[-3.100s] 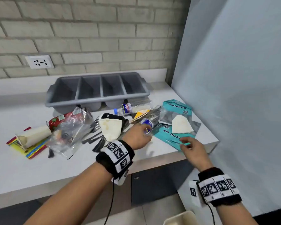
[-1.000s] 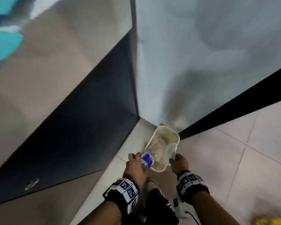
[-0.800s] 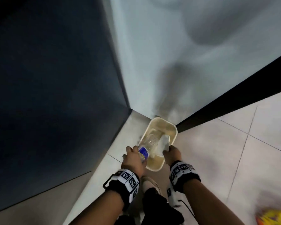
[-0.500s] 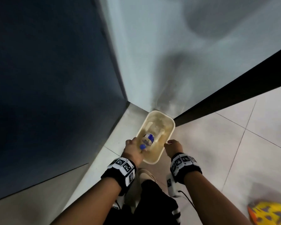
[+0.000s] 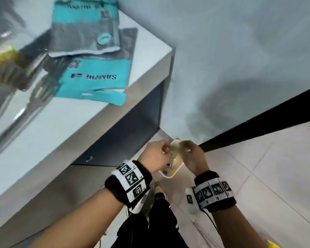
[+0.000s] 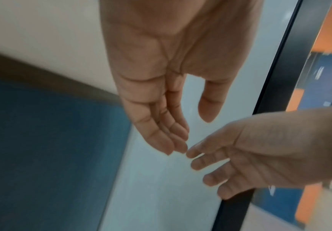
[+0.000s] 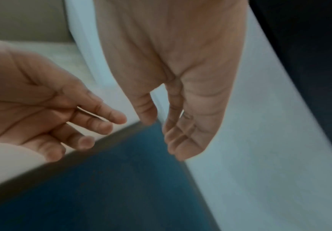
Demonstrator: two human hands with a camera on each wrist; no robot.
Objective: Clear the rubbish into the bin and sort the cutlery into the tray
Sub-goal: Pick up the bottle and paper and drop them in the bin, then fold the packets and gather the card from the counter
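In the head view the cream bin (image 5: 177, 169) stands on the floor in the corner under the counter. A plastic bottle's blue label (image 5: 168, 165) shows inside it. My left hand (image 5: 166, 149) and right hand (image 5: 183, 146) hover just above the bin, close together. Both wrist views show relaxed fingers and bare palms: left hand (image 6: 189, 134), right hand (image 7: 163, 137). On the white counter (image 5: 61, 131) at upper left lie two teal packages (image 5: 95, 81) and blurred metal forks (image 5: 38, 93).
A dark cabinet front (image 5: 125, 133) lies below the counter edge, and a pale grey wall panel (image 5: 231, 68) rises behind the bin. Tiled floor (image 5: 267, 167) spreads to the right, with a yellow object (image 5: 274, 245) at the bottom edge. My leg and shoe (image 5: 159, 192) are just before the bin.
The bottle has left my left hand and lies in the bin, and my right hand has let go of its clear wrapper. Both hands have lifted, and my head has tilted up to the counter.
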